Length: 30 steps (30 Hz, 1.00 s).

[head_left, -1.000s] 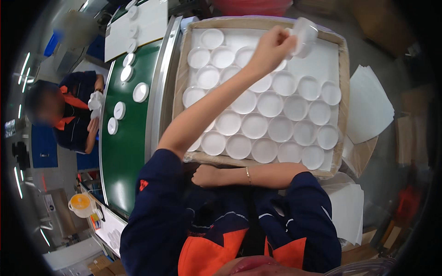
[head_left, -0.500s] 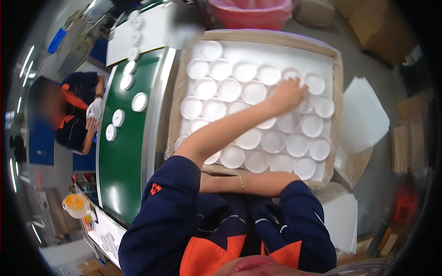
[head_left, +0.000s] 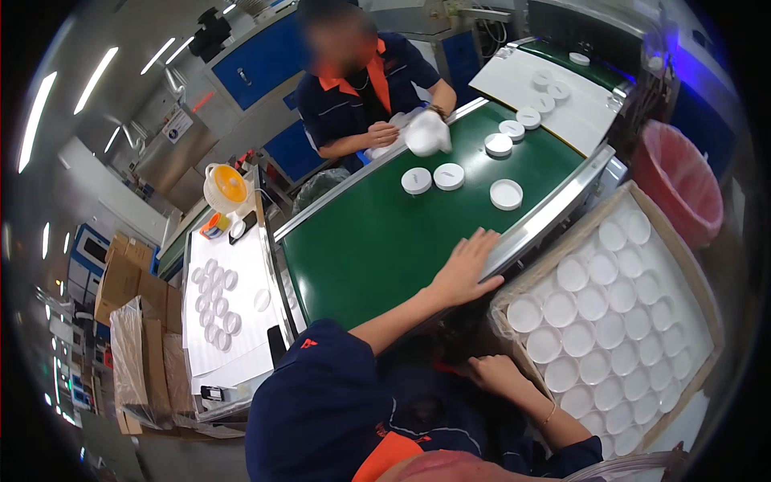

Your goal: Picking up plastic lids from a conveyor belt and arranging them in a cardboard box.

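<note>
My left hand (head_left: 467, 269) is open, fingers spread, over the near edge of the green conveyor belt (head_left: 361, 265), holding nothing. The closest piece to it is a round white lid (head_left: 506, 194) lying on the belt. Two more white lids (head_left: 416, 181) sit side by side farther left, with small dark marks on top. My right hand (head_left: 495, 374), its fingers loosely curled and nothing visible in them, is beside the near left corner of a lined cardboard box (head_left: 542, 283). Rows of shallow white lids (head_left: 593, 303) fill much of that box.
Across the belt sits a co-worker whose white-gloved hand (head_left: 427, 133) is at its far edge. More lids come down a white board (head_left: 554, 88). A pink-lined bin (head_left: 679, 181) stands behind the box. At left, a side table (head_left: 241, 353) carries small white rings and a yellow-lidded container (head_left: 229, 185).
My view has swung left toward the belt. My left hand has left the lids in the box and moved over the belt's edge. My right hand, hidden before, now shows.
</note>
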Each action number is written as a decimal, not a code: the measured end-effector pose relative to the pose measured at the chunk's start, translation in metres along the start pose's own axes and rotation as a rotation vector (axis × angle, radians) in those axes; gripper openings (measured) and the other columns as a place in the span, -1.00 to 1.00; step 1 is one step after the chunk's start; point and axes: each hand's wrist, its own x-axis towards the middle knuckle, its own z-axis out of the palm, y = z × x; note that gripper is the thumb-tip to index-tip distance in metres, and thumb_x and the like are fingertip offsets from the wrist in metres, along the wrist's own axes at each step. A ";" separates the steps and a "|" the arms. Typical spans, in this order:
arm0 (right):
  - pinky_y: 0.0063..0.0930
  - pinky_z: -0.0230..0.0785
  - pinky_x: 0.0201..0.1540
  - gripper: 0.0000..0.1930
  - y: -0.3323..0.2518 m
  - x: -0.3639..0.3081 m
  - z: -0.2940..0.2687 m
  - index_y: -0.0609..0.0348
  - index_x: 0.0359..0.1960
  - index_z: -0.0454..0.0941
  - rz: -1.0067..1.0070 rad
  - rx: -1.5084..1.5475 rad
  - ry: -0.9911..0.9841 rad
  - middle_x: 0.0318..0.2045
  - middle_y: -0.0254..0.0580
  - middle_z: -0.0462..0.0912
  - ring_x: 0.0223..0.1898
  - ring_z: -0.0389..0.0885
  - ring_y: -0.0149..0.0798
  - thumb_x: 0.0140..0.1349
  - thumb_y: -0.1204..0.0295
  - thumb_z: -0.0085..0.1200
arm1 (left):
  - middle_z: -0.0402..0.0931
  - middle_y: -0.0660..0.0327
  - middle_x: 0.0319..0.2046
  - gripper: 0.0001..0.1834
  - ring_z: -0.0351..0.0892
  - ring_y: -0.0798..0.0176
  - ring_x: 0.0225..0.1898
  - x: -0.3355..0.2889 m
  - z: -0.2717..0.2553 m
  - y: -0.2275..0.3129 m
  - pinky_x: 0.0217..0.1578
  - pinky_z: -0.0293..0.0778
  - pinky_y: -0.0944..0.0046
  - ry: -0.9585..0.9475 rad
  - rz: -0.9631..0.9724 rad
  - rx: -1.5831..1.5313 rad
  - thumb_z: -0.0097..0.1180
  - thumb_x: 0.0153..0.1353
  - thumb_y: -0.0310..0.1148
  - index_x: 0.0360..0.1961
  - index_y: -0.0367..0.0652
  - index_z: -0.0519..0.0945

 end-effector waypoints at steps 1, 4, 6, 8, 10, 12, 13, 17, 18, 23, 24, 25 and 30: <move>-0.08 0.54 -0.48 -0.79 0.000 0.006 -0.001 0.19 -0.36 0.56 -0.012 -0.012 -0.009 -0.58 0.02 0.65 -0.55 0.66 0.04 0.23 0.29 0.03 | 0.07 -0.16 0.40 -0.04 -0.05 -0.22 0.46 0.000 -0.006 0.003 0.41 -0.01 -0.07 -0.028 -0.006 -0.098 0.17 0.22 -0.01 0.43 -0.33 0.00; -0.07 0.54 -0.46 -0.80 0.002 0.020 0.001 0.20 -0.36 0.56 -0.004 -0.046 -0.070 -0.57 0.03 0.64 -0.53 0.67 0.04 0.24 0.31 0.02 | 0.03 -0.14 0.42 -0.03 -0.07 -0.22 0.47 0.007 -0.006 0.000 0.42 -0.02 -0.04 0.004 -0.101 -0.168 0.17 0.22 -0.01 0.45 -0.31 -0.03; -0.06 0.54 -0.46 -0.79 0.004 0.026 0.003 0.20 -0.35 0.55 -0.005 -0.021 -0.012 -0.57 0.03 0.64 -0.53 0.68 0.05 0.26 0.31 0.01 | 0.00 -0.13 0.43 -0.03 -0.09 -0.21 0.47 0.011 -0.005 -0.002 0.42 -0.04 -0.05 -0.018 -0.009 -0.094 0.16 0.23 0.00 0.46 -0.29 -0.05; -0.05 0.54 -0.45 -0.79 0.002 0.027 -0.004 0.20 -0.34 0.55 0.027 -0.013 -0.046 -0.57 0.04 0.64 -0.52 0.68 0.06 0.26 0.31 0.01 | 0.00 -0.13 0.43 -0.02 -0.09 -0.22 0.47 0.012 -0.002 -0.005 0.42 -0.06 -0.07 -0.021 -0.009 -0.116 0.16 0.22 0.01 0.46 -0.27 -0.05; -0.05 0.54 -0.44 -0.79 0.002 0.025 -0.008 0.20 -0.34 0.54 0.070 -0.003 -0.082 -0.57 0.04 0.64 -0.52 0.68 0.06 0.27 0.30 0.00 | -0.01 -0.14 0.44 -0.02 -0.11 -0.23 0.48 0.015 -0.001 -0.004 0.42 -0.09 -0.14 -0.040 0.008 -0.122 0.15 0.21 0.02 0.47 -0.23 -0.05; -0.04 0.54 -0.44 -0.79 0.004 0.023 -0.013 0.20 -0.33 0.54 0.069 -0.005 -0.057 -0.56 0.06 0.64 -0.51 0.68 0.08 0.27 0.30 0.00 | 0.00 -0.14 0.43 -0.03 -0.10 -0.23 0.47 0.019 -0.001 -0.003 0.42 -0.09 -0.15 -0.036 0.022 -0.137 0.16 0.21 0.00 0.47 -0.24 -0.04; -0.04 0.54 -0.44 -0.79 0.004 0.022 -0.014 0.20 -0.33 0.54 0.084 -0.009 -0.066 -0.56 0.06 0.64 -0.51 0.68 0.08 0.27 0.30 0.00 | 0.01 -0.15 0.42 -0.04 -0.08 -0.24 0.47 0.019 -0.002 0.000 0.42 -0.08 -0.16 -0.032 0.035 -0.139 0.16 0.21 -0.03 0.46 -0.24 -0.03; 0.04 0.54 -0.31 -0.71 0.003 0.030 -0.012 0.23 -0.18 0.55 0.084 0.055 -0.149 -0.43 0.13 0.67 -0.40 0.68 0.15 0.18 0.27 0.09 | 0.08 -0.13 0.40 -0.11 0.00 -0.23 0.45 0.014 -0.010 -0.011 0.41 -0.02 -0.07 0.005 0.060 -0.251 0.18 0.20 -0.15 0.44 -0.29 0.04; 0.04 0.54 -0.30 -0.71 0.004 0.028 -0.014 0.23 -0.19 0.54 0.089 0.061 -0.167 -0.42 0.13 0.68 -0.38 0.68 0.15 0.17 0.27 0.10 | 0.08 -0.13 0.40 -0.11 0.00 -0.23 0.45 0.015 -0.007 -0.009 0.41 -0.02 -0.07 0.023 0.086 -0.276 0.18 0.20 -0.15 0.44 -0.29 0.04; 0.06 0.52 -0.28 -0.78 -0.010 0.035 -0.021 0.23 -0.25 0.49 0.099 0.085 -0.163 -0.43 0.13 0.66 -0.36 0.66 0.20 0.18 0.33 0.03 | 0.07 -0.10 0.41 -0.14 0.02 -0.11 0.46 0.007 -0.009 -0.006 0.43 -0.02 -0.06 -0.051 0.106 -0.079 0.14 0.22 -0.20 0.44 -0.28 0.03; 0.04 0.52 -0.33 -0.77 -0.004 0.031 -0.010 0.21 -0.27 0.50 0.061 0.081 -0.104 -0.46 0.10 0.65 -0.40 0.66 0.17 0.24 0.28 0.02 | 0.05 -0.10 0.42 -0.13 0.03 -0.09 0.45 0.007 -0.007 -0.006 0.43 -0.02 -0.08 -0.061 0.093 -0.104 0.15 0.22 -0.19 0.45 -0.22 0.03; 0.02 0.52 -0.37 -0.74 -0.006 0.031 -0.009 0.19 -0.28 0.51 0.020 0.084 -0.045 -0.49 0.08 0.65 -0.44 0.66 0.14 0.31 0.22 0.00 | 0.05 -0.10 0.42 -0.13 0.03 -0.09 0.45 0.007 -0.008 -0.005 0.43 -0.02 -0.08 -0.048 0.099 -0.110 0.15 0.22 -0.19 0.45 -0.22 0.03; 0.00 0.53 -0.40 -0.75 -0.008 0.025 -0.012 0.19 -0.27 0.51 0.055 0.068 -0.086 -0.50 0.06 0.65 -0.45 0.66 0.13 0.29 0.23 0.02 | 0.03 -0.08 0.43 -0.18 0.06 -0.09 0.44 0.006 -0.007 -0.002 0.40 0.02 -0.15 -0.080 0.117 0.017 0.16 0.20 -0.20 0.45 -0.04 0.11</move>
